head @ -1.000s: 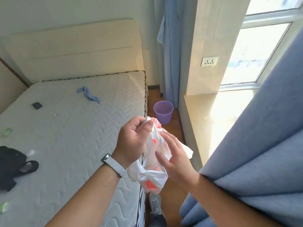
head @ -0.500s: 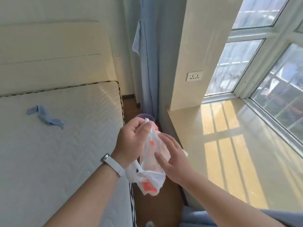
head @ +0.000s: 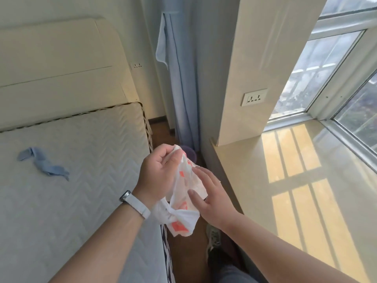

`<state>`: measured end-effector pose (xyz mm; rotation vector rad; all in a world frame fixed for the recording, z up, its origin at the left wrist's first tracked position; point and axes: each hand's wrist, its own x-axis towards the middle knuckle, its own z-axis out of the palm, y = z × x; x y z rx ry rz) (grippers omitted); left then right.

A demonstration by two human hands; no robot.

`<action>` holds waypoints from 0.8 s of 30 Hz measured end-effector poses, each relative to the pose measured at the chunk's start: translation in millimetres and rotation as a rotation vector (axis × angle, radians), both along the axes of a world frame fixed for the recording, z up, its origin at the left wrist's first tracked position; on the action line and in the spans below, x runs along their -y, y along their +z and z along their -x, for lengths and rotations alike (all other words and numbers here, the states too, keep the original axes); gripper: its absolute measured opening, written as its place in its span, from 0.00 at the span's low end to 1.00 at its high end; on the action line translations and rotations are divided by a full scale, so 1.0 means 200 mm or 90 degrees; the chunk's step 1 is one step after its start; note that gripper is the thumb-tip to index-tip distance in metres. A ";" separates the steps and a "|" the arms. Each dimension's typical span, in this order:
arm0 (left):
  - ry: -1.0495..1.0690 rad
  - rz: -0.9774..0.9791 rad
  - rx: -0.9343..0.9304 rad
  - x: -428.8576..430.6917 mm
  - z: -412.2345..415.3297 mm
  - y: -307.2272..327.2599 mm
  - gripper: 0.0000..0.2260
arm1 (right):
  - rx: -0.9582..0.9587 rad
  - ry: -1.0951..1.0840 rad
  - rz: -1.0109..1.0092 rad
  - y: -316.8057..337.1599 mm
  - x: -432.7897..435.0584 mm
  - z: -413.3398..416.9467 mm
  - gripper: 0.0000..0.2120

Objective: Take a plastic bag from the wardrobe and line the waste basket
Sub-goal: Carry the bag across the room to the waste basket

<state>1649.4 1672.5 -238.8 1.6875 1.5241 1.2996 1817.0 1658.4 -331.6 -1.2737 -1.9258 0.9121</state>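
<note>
A crumpled white plastic bag with orange print hangs between my hands, over the floor gap beside the bed. My left hand pinches the bag's top edge with curled fingers. My right hand lies against the bag's right side, thumb and fingers pressed on the plastic. Just beyond my left hand, a sliver of the purple waste basket shows on the floor; most of it is hidden by my hand and the bag.
A bare mattress with a blue cloth fills the left. A stone window ledge runs along the right. A blue curtain hangs in the corner. My shoe stands on the narrow wooden floor strip.
The view has moved closer along the gap, and the basket is now mostly hidden behind my left hand. Both hands keep working the bag; my right fingers have shifted slightly on it.
</note>
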 end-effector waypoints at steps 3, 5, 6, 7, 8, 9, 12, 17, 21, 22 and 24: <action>0.014 0.032 -0.004 -0.24 0.02 -0.06 0.07 | -0.020 0.022 0.023 -0.07 -0.25 0.03 0.27; 0.022 0.056 -0.008 -0.40 0.03 -0.08 0.08 | -0.031 0.036 0.030 -0.11 -0.43 0.05 0.27; 0.026 0.065 -0.009 -0.48 0.03 -0.09 0.09 | -0.035 0.040 0.034 -0.13 -0.51 0.06 0.27; 0.028 0.072 -0.010 -0.56 0.03 -0.09 0.10 | -0.040 0.044 0.039 -0.14 -0.60 0.06 0.26; 0.030 0.075 -0.012 -0.63 0.03 -0.09 0.10 | -0.045 0.049 0.044 -0.15 -0.68 0.07 0.26; 0.034 0.075 -0.015 -0.71 0.03 -0.09 0.10 | -0.048 0.057 0.047 -0.16 -0.76 0.07 0.25; 0.039 0.080 -0.029 -0.90 0.04 -0.12 0.10 | -0.036 0.081 0.048 -0.19 -0.99 0.10 0.24; 0.027 0.128 -0.051 -1.21 0.11 -0.18 0.12 | -0.005 0.067 0.063 -0.30 -1.29 0.14 0.24; 0.038 0.157 -0.041 -1.42 0.19 -0.32 0.11 | 0.036 0.059 0.088 -0.44 -1.47 0.19 0.23; 0.048 0.165 -0.035 -1.46 0.21 -0.36 0.11 | 0.040 0.053 0.094 -0.47 -1.52 0.20 0.23; 0.062 0.177 -0.021 -1.56 0.26 -0.46 0.11 | 0.042 0.037 0.108 -0.55 -1.62 0.23 0.23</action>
